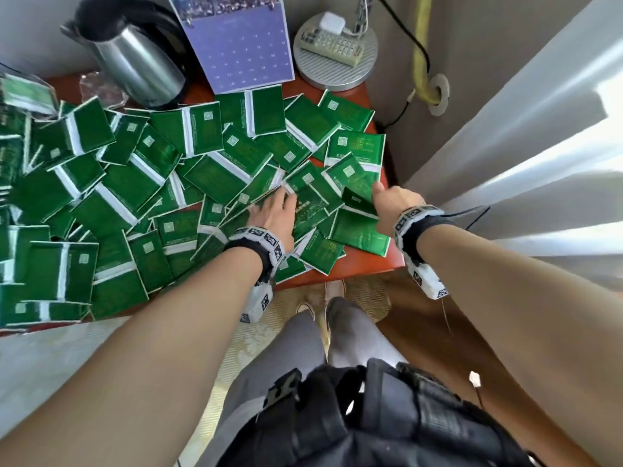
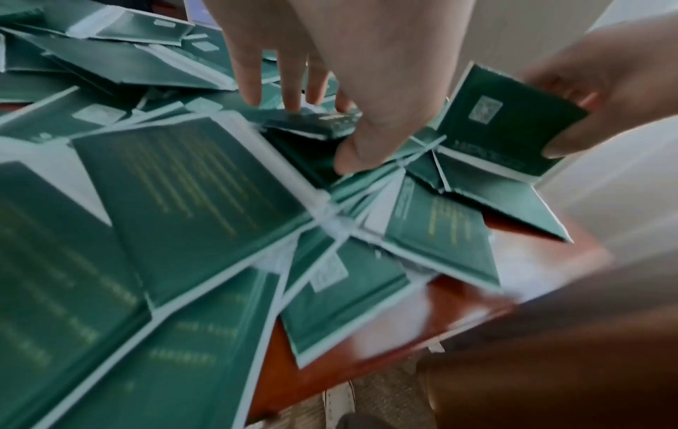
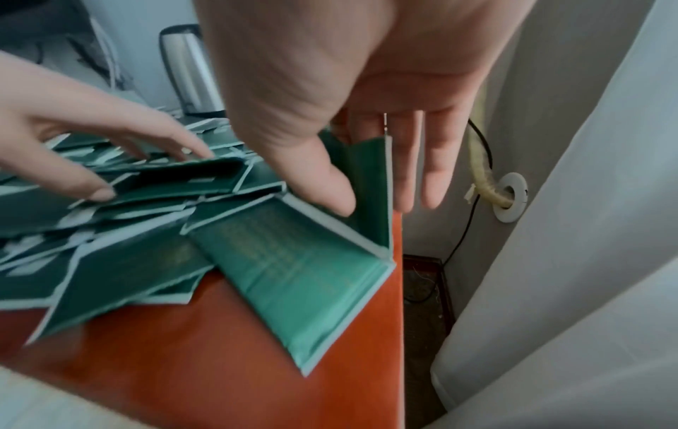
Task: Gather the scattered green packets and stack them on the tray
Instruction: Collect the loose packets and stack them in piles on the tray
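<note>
Several green packets (image 1: 135,183) with white edges lie scattered in an overlapping heap across a red-orange tabletop (image 1: 364,261). My left hand (image 1: 273,207) lies on the heap near its right end, fingers (image 2: 253,87) spread and fairly straight, tips touching the packets. Just to its right, my right hand (image 1: 391,200) pinches one green packet (image 3: 370,185) between thumb and fingers. That packet stands tilted on its edge by the table's right rim and is also visible as the held packet (image 2: 506,122) in the left wrist view. I cannot make out a tray.
A steel kettle (image 1: 135,62), a purple calendar (image 1: 236,45) and a round grey base with a remote control (image 1: 333,52) stand at the back. A white curtain (image 1: 505,146) hangs close on the right. Beyond the table's right edge, a cable and a yellow hose (image 1: 421,45) run down the wall.
</note>
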Demonstrator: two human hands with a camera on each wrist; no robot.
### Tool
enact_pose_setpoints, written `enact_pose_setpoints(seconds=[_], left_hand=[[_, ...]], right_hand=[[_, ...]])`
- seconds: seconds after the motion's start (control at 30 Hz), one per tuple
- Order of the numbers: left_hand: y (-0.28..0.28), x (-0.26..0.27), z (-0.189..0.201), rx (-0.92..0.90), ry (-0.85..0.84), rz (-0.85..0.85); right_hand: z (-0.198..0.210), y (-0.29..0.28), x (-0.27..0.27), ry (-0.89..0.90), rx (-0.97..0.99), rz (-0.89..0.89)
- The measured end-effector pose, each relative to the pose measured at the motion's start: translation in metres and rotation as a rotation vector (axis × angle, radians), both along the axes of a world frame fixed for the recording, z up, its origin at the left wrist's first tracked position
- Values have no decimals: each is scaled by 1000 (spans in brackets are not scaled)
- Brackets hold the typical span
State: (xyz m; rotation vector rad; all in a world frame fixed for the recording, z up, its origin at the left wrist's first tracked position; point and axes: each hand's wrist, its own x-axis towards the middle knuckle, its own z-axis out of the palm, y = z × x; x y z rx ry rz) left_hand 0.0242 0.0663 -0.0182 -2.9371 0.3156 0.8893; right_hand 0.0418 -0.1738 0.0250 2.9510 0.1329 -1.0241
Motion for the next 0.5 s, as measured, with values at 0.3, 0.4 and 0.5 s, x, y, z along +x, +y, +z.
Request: enact_pose_setpoints(seconds=[0.3,0.4,0.5], left_hand=[[-5,-33,-34,-81,-137,-35],[-9,-39,-39,-94,-187,-73],[-10,-44,-45,-103,-240,-106]], right_hand=[[-73,33,-79,-112,35,-37],[-83,45,-90,-169,19,-95],[-84,50,-88,-199,3,-110]])
